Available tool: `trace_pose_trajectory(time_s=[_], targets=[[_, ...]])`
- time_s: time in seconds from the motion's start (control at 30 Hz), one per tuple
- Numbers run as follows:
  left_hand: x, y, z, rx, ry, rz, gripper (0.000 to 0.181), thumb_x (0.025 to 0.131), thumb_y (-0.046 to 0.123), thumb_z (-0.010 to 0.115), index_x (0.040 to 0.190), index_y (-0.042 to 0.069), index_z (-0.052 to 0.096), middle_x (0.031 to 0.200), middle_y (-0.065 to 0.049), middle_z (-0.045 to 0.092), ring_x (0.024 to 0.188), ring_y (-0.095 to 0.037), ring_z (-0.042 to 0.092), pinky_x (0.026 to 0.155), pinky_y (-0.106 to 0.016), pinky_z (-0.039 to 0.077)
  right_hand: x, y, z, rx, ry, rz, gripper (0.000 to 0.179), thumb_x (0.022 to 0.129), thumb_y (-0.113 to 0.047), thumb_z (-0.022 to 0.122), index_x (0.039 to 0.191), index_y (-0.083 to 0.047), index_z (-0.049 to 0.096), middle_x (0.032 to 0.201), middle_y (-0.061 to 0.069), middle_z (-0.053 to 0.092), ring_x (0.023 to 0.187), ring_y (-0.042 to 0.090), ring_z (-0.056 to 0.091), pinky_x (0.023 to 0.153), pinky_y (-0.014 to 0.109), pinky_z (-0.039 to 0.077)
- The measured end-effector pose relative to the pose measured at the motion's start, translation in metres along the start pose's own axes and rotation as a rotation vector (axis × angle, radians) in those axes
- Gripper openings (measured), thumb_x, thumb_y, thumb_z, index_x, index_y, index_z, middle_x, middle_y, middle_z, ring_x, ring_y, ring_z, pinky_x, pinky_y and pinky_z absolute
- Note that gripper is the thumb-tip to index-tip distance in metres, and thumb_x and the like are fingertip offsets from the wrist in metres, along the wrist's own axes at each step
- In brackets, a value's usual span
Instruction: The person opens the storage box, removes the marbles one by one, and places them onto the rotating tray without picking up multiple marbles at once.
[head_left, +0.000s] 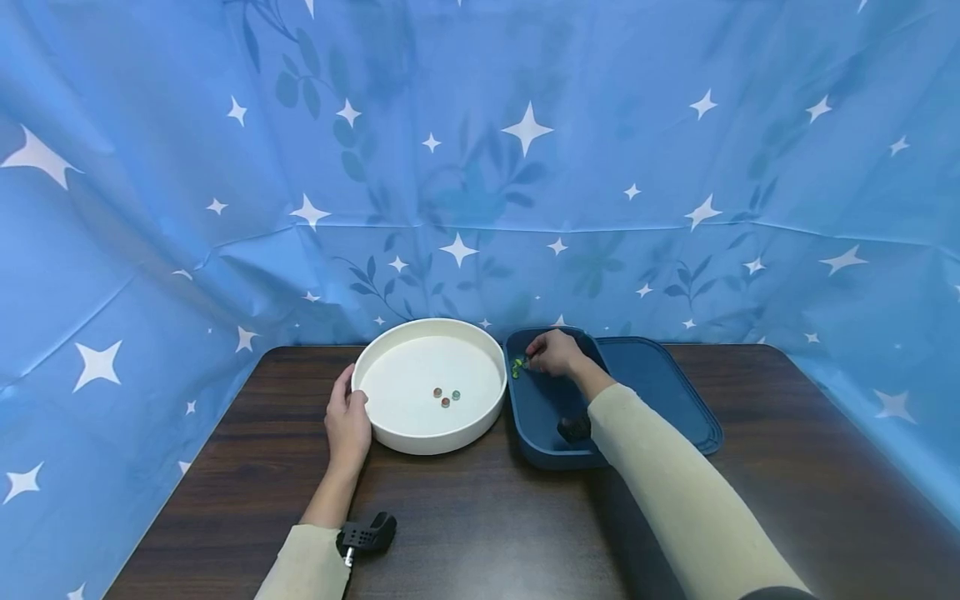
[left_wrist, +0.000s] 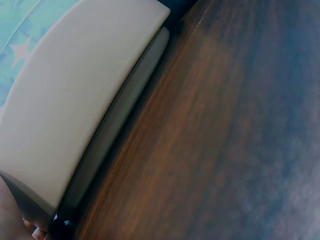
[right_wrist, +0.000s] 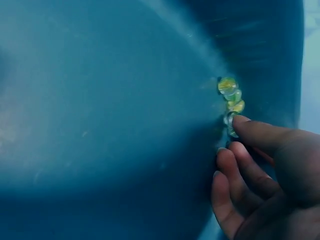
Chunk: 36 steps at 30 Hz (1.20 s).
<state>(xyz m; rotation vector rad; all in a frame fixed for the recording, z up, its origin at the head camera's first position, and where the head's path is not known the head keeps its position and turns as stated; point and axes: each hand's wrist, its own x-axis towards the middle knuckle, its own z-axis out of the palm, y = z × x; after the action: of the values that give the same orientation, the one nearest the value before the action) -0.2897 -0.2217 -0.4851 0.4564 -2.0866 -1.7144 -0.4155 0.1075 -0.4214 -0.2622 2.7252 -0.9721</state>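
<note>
My left hand (head_left: 349,421) grips the left side of a round white tray (head_left: 491,417), thumb at the rim and fingers along the outer wall. Three small glass marbles (head_left: 446,402) lie on its floor. My right hand (head_left: 555,354) reaches into a blue rectangular tray (head_left: 543,458) beside it. In the right wrist view, its thumb and fingertips pinch a clear marble (right_wrist: 229,119) at the tray's wall. Several yellow and green marbles (right_wrist: 231,92) sit in a short row just past the thumb. The left wrist view shows mostly the white tray's outer wall (left_wrist: 75,90).
A second blue tray or lid (head_left: 652,379) lies to the right, partly behind the right forearm. Everything stands on a dark wooden table (head_left: 480,533). A blue curtain (head_left: 480,167) with white stars hangs right behind the table's far edge.
</note>
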Motion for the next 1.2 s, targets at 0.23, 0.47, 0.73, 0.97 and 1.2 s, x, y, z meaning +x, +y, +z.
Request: trace_pose_trajectory(time_s=[0.23, 0.47, 0.73, 0.97, 1.2], targets=[[0.0, 0.0, 0.0, 0.003, -0.001, 0.006, 0.061, 0.094, 0.013, 0.035, 0.155, 0.018, 0.042, 0.162, -0.009, 0.04, 0.146, -0.03, 0.041, 0.116, -0.05, 0.036, 0.005, 0.003, 0.005, -0.023, -0.002, 0.018, 0.027, 0.093, -0.012, 0.069, 0.118, -0.002, 0.07, 0.1, 0.012, 0.073, 0.085, 0.019, 0.067, 0.074, 0.033, 0.056], [0.0, -0.001, -0.002, 0.004, 0.002, 0.011, 0.061, 0.094, 0.013, 0.034, 0.154, 0.016, 0.042, 0.161, -0.011, 0.041, 0.144, -0.03, 0.043, 0.115, -0.05, 0.036, 0.005, 0.002, 0.008, -0.091, 0.049, 0.022, 0.021, 0.093, -0.018, 0.071, 0.106, -0.003, 0.073, 0.094, 0.01, 0.072, 0.079, 0.016, 0.065, 0.066, 0.027, 0.052], [0.001, 0.0, -0.001, 0.001, 0.004, 0.009, 0.061, 0.094, 0.014, 0.035, 0.154, 0.017, 0.042, 0.16, -0.011, 0.042, 0.141, -0.03, 0.045, 0.112, -0.05, 0.038, -0.004, 0.003, 0.007, -0.065, 0.084, 0.021, 0.013, 0.094, -0.015, 0.069, 0.094, -0.002, 0.072, 0.081, 0.007, 0.067, 0.07, 0.015, 0.06, 0.06, 0.025, 0.047], [0.002, -0.001, 0.0, 0.002, 0.009, 0.01, 0.061, 0.093, 0.014, 0.035, 0.154, 0.017, 0.043, 0.159, -0.012, 0.043, 0.137, -0.03, 0.048, 0.111, -0.05, 0.039, -0.002, 0.003, 0.0, -0.046, 0.078, 0.012, 0.015, 0.096, -0.013, 0.065, 0.092, -0.002, 0.075, 0.083, 0.008, 0.07, 0.067, 0.013, 0.058, 0.059, 0.025, 0.045], [0.003, -0.002, 0.001, -0.003, 0.007, 0.01, 0.061, 0.094, 0.014, 0.035, 0.154, 0.018, 0.043, 0.159, -0.012, 0.043, 0.137, -0.031, 0.048, 0.111, -0.05, 0.039, -0.011, -0.019, -0.013, -0.059, 0.053, -0.062, 0.023, 0.099, -0.02, 0.062, 0.104, -0.003, 0.076, 0.095, 0.013, 0.074, 0.071, 0.016, 0.061, 0.062, 0.026, 0.047]])
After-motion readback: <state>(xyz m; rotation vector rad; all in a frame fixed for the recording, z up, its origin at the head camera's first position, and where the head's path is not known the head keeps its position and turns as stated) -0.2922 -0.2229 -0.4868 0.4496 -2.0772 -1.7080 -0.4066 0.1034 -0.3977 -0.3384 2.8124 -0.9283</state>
